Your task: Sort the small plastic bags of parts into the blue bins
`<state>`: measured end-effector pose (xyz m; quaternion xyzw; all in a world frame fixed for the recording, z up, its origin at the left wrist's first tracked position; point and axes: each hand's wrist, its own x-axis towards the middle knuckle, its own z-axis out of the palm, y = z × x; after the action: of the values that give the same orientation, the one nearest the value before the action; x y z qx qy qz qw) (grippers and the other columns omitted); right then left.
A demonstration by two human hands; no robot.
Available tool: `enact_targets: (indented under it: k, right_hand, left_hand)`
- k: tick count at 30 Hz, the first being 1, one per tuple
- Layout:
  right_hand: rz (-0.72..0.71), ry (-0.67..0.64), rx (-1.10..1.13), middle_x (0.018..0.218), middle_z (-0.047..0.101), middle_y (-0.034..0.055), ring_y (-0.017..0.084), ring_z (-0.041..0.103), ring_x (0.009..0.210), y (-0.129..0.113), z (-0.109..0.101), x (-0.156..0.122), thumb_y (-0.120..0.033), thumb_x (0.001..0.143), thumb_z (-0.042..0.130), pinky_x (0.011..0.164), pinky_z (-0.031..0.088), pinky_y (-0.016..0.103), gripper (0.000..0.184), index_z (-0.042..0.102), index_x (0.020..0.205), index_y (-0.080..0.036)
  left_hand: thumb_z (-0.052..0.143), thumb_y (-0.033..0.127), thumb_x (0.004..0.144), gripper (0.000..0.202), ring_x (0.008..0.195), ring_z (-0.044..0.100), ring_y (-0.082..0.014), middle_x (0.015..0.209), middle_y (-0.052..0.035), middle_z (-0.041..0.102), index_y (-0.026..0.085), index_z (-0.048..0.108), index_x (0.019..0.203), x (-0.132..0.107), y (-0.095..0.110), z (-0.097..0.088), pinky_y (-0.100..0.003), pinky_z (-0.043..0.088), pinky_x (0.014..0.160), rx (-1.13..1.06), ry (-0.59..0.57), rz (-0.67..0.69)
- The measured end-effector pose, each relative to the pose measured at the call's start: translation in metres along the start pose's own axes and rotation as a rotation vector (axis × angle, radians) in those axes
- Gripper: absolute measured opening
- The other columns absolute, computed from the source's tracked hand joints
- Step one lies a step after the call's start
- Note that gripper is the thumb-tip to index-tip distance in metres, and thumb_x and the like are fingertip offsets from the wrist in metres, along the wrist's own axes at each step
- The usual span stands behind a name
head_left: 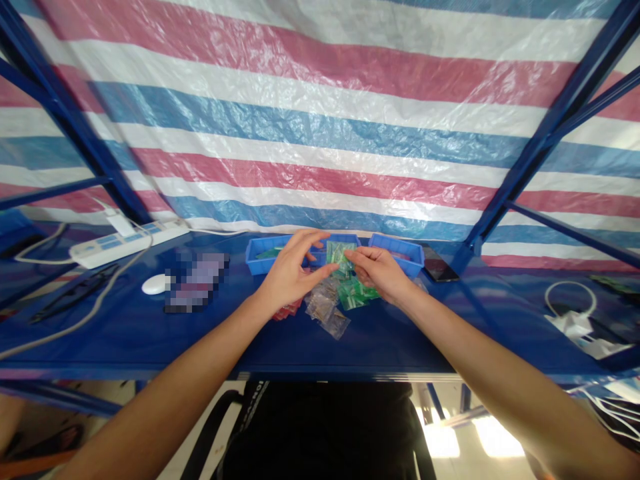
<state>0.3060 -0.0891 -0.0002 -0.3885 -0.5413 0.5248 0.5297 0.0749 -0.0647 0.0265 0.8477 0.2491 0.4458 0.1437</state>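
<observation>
My left hand (290, 270) and my right hand (381, 272) together hold up a small clear bag of green parts (340, 257) above the blue shelf (150, 333). Both hands pinch its edges with thumb and fingers. Below them lie more small bags: green ones (356, 295), brownish ones (326, 308) and a red one (286, 311) partly hidden under my left wrist. Behind the hands stand three blue bins (260, 257) in a row.
A white power strip (127, 241) with cables lies at the back left, near a white round object (155, 285) and black tweezers (75, 297). A dark phone (439, 268) lies right of the bins. A white charger and cable (575, 320) sit at the far right. Blue frame posts flank both sides.
</observation>
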Motion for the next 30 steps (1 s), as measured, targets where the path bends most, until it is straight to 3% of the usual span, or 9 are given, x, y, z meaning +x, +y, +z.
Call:
enact_targets:
  k: [4, 10, 14, 17, 19, 22, 26, 28, 30]
  right_hand:
    - [-0.067, 0.095, -0.020, 0.053, 0.041, -0.0080, 0.008, 0.027, 0.044, 0.000, 0.000, 0.001, -0.062, 0.076, 0.089, 0.043, 0.014, 0.028, 0.049, 0.059, 0.074, -0.023]
    - [-0.050, -0.026, -0.025, 0.058, 0.048, -0.0079, 0.007, 0.031, 0.046, -0.002, 0.003, -0.002, -0.060, 0.079, 0.087, 0.043, 0.018, 0.025, 0.045, 0.074, 0.099, -0.022]
    - [-0.079, -0.098, -0.075, 0.075, 0.064, -0.0013, 0.010, 0.046, 0.056, -0.002, 0.002, -0.001, -0.064, 0.088, 0.077, 0.048, 0.033, 0.025, 0.046, 0.079, 0.109, -0.023]
    - [-0.114, -0.151, -0.103, 0.089, 0.073, 0.0036, 0.016, 0.063, 0.076, -0.002, 0.002, 0.000, -0.064, 0.091, 0.074, 0.061, 0.048, 0.027, 0.046, 0.081, 0.111, -0.022]
    - [-0.115, -0.190, -0.106, 0.096, 0.076, 0.0056, 0.020, 0.067, 0.087, -0.001, 0.001, 0.001, -0.063, 0.092, 0.073, 0.067, 0.052, 0.029, 0.047, 0.081, 0.112, -0.022]
    - [-0.156, -0.167, -0.216, 0.098, 0.077, 0.0058, 0.021, 0.068, 0.087, 0.001, 0.000, 0.000, -0.062, 0.095, 0.070, 0.067, 0.053, 0.031, 0.044, 0.080, 0.111, -0.023]
    - [-0.357, -0.070, -0.582, 0.102, 0.077, 0.0061, 0.021, 0.066, 0.083, 0.004, -0.003, -0.001, -0.053, 0.100, 0.067, 0.071, 0.051, 0.033, 0.032, 0.081, 0.109, -0.025]
    - [-0.439, -0.095, -0.688, 0.104, 0.076, 0.0073, 0.022, 0.066, 0.085, 0.005, -0.003, -0.001, -0.047, 0.101, 0.066, 0.075, 0.051, 0.035, 0.027, 0.080, 0.110, -0.026]
    - [-0.481, -0.136, -0.735, 0.103, 0.076, 0.0083, 0.023, 0.067, 0.088, 0.004, -0.003, -0.002, -0.044, 0.101, 0.067, 0.079, 0.052, 0.037, 0.024, 0.080, 0.108, -0.026]
  left_hand:
    - [0.071, 0.042, 0.099, 0.027, 0.114, 0.068, -0.0251, 0.126, -0.0108, 0.069, 0.025, 0.079, 0.119, 0.000, -0.001, 0.000, -0.037, 0.059, 0.092, 0.084, -0.022, 0.039]
    - [0.076, 0.051, 0.095, 0.035, 0.092, 0.074, -0.0219, 0.114, -0.0096, 0.077, 0.021, 0.080, 0.114, 0.000, -0.001, 0.006, -0.034, 0.060, 0.082, -0.001, -0.133, -0.062]
    - [0.075, 0.052, 0.095, 0.034, 0.092, 0.076, -0.0221, 0.109, -0.0073, 0.080, 0.021, 0.080, 0.108, -0.001, -0.001, 0.007, -0.033, 0.061, 0.083, -0.080, -0.135, -0.159]
    - [0.071, 0.051, 0.097, 0.033, 0.098, 0.076, -0.0235, 0.111, -0.0074, 0.081, 0.021, 0.080, 0.107, -0.002, -0.001, 0.007, -0.034, 0.061, 0.089, -0.119, -0.117, -0.175]
    - [0.071, 0.052, 0.097, 0.033, 0.095, 0.077, -0.0233, 0.107, -0.0068, 0.081, 0.020, 0.079, 0.103, -0.002, -0.002, 0.007, -0.034, 0.061, 0.088, -0.105, -0.118, -0.193]
    - [0.069, 0.049, 0.098, 0.030, 0.091, 0.076, -0.0225, 0.102, -0.0051, 0.081, 0.021, 0.078, 0.100, -0.001, -0.004, 0.005, -0.033, 0.060, 0.082, -0.029, -0.117, -0.197]
    - [0.068, 0.036, 0.098, 0.025, 0.092, 0.075, -0.0223, 0.102, -0.0047, 0.080, 0.021, 0.074, 0.117, 0.000, -0.013, 0.004, -0.034, 0.058, 0.084, 0.093, -0.088, -0.142]
    - [0.069, 0.031, 0.095, 0.036, 0.088, 0.074, -0.0219, 0.099, -0.0040, 0.079, 0.022, 0.071, 0.130, -0.001, -0.018, 0.004, -0.035, 0.058, 0.083, 0.140, -0.114, -0.115]
    - [0.070, 0.029, 0.094, 0.037, 0.086, 0.073, -0.0220, 0.098, -0.0042, 0.078, 0.023, 0.073, 0.130, -0.002, -0.022, 0.004, -0.035, 0.057, 0.082, 0.187, -0.157, -0.084]
